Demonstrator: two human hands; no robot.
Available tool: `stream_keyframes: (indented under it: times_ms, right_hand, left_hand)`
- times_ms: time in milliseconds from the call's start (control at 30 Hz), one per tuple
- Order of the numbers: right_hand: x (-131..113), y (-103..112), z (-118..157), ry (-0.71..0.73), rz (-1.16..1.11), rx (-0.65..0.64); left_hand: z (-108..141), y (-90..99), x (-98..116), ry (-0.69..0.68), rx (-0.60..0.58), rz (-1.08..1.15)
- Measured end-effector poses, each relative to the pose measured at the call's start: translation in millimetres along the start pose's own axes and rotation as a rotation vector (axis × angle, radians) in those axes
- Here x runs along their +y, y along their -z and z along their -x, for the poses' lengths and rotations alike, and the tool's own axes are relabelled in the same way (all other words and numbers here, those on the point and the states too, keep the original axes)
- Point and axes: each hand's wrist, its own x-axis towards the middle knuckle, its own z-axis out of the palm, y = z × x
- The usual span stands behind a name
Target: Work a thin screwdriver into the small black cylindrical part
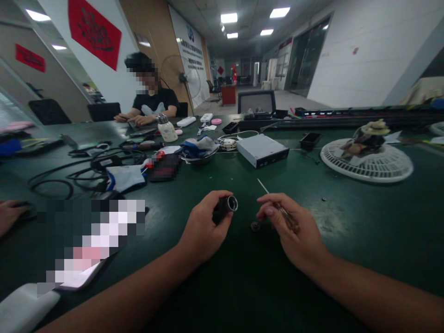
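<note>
The left hand (203, 226) grips a black tube (227, 205), and the right hand (293, 233) pinches a thin screwdriver (285, 215). A slip could knock the tiny round part (255, 226) away.

A pixelated patch (90, 240) conceals whatever lies at lower left. A hand (10, 215) is cut off at the left edge. The small dark part (255, 226) on the surface (243, 296) is too small to identify.

The left hand (204, 226) and right hand (293, 233) curl in pinching grips, just apart.
</note>
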Motion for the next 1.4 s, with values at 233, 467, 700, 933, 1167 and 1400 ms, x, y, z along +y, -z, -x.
stream_keyframes:
  times_ms: [233,467,700,933,1167,1400]
  right_hand:
    - [-3.6,-5.2,-4.5,-0.044,0.45,-0.202]
    - [-4.5,-3.5,-4.4,-0.022,0.315,-0.205]
    - [-1.7,-2.1,-6.0,-0.015,0.09,-0.07]
    - [-3.2,-0.9,-3.6,0.045,-0.004,-0.01]
    - [-1.0,-3.1,-2.1,0.064,-0.048,-0.013]
    - [-3.7,-2.1,-2.4,-0.024,-0.009,-0.058]
  left_hand:
    - [0.0,-0.4,-0.1,-0.001,-0.024,0.016]
    - [-0.2,0.3,1.7,0.0,-0.036,0.005]
    - [0.3,0.5,1.2,-0.042,-0.09,-0.019]
    - [1.6,-0.3,-0.7,-0.083,-0.121,-0.066]
    - [1.2,-0.8,-1.1,-0.145,-0.171,-0.057]
    - [0.8,0.2,-0.8,-0.274,-0.217,-0.019]
